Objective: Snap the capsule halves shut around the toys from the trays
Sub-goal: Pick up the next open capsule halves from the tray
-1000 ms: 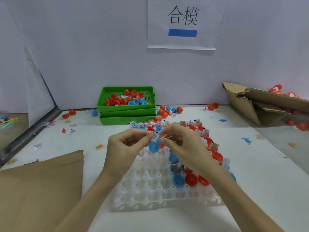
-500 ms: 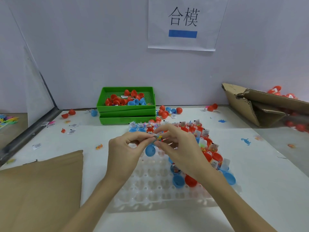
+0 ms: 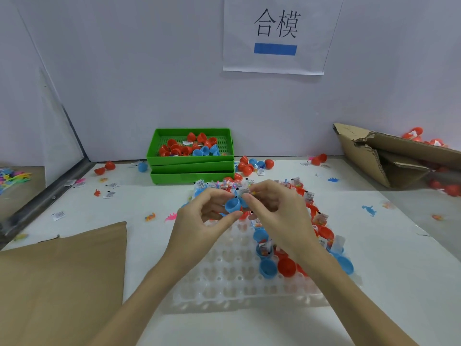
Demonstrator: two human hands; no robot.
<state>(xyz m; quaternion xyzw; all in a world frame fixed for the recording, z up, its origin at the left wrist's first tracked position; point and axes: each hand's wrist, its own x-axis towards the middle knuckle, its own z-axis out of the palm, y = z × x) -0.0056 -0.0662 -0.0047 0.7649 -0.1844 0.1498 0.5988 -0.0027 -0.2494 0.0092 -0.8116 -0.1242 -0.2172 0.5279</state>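
My left hand [image 3: 199,221] and my right hand [image 3: 277,216] meet above the far end of a clear cell tray [image 3: 224,278]. Between their fingertips is an open blue capsule [image 3: 233,204], its two halves still apart. My left thumb and fingers pinch one half. My right fingers pinch the other half along with a small wrapped toy [image 3: 245,192] that sticks up from it. Red and blue capsule halves holding packeted toys [image 3: 287,265] fill the tray's right side and far rows.
Stacked green trays [image 3: 190,168] with red and blue halves stand at the back. Loose capsules [image 3: 252,164] lie beside them. A torn cardboard box [image 3: 384,158] is at the right, brown cardboard [image 3: 62,278] at the near left. Small toys and labels dot the white table.
Both hands have lifted slightly away from the tray with the blue capsule. The tray has shifted a little under them.
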